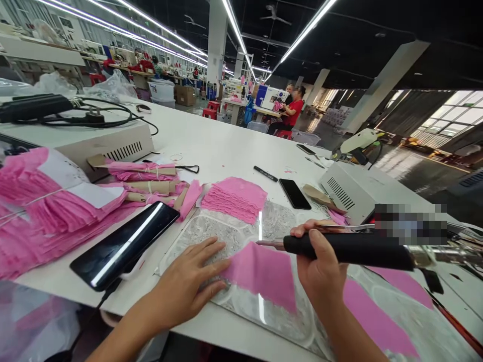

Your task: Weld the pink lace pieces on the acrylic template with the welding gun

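Note:
My left hand (190, 279) lies with fingers spread on a glassy grey plate (273, 216), fingertips on the left edge of a pink fabric piece (269, 276). My right hand (322, 271) is wrapped round a black-handled tool (350, 249) with a pointed metal tip. That tip is over the fabric's upper edge; whether it touches cannot be made out. A slim metal implement also runs along the handle at my right fingers, its kind unclear. A stack of pink fabric pieces (236, 198) sits at the plate's far edge. More pink pieces (377, 317) lie right of my right forearm.
Tied bundles of pink fabric (45, 216) and a large black phone (124, 246) with a cable lie left. Farther back are a marker (265, 174) and a smaller phone (295, 194). Vented white boxes (350, 186) flank the table. A person in red sits at a sewing machine beyond.

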`<state>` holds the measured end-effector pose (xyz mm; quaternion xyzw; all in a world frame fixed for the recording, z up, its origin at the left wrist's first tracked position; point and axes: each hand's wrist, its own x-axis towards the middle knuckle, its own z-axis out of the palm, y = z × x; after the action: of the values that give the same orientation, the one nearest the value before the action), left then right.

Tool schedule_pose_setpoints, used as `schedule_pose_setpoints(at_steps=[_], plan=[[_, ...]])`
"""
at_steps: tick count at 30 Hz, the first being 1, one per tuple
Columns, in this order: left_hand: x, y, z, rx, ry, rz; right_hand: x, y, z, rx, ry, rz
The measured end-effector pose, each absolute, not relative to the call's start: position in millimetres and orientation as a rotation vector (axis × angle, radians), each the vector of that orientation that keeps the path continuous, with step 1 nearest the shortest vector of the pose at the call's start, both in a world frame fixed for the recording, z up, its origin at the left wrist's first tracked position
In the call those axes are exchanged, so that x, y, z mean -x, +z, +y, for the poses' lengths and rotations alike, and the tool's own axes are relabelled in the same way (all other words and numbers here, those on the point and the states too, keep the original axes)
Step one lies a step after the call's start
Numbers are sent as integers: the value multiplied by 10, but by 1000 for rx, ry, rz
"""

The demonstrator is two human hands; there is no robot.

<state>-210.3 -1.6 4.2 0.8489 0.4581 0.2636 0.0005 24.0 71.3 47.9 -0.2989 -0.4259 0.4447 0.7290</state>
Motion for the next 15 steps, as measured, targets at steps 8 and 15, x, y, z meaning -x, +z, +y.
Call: schedule_pose_setpoints(at_steps=[8,15], plan=[[2100,72,-24,-2633,832,1439,-172,456,713,662,1017,-942],[2125,67,-14,-2616,902,1429,-428,568,624,732,935,-946]])
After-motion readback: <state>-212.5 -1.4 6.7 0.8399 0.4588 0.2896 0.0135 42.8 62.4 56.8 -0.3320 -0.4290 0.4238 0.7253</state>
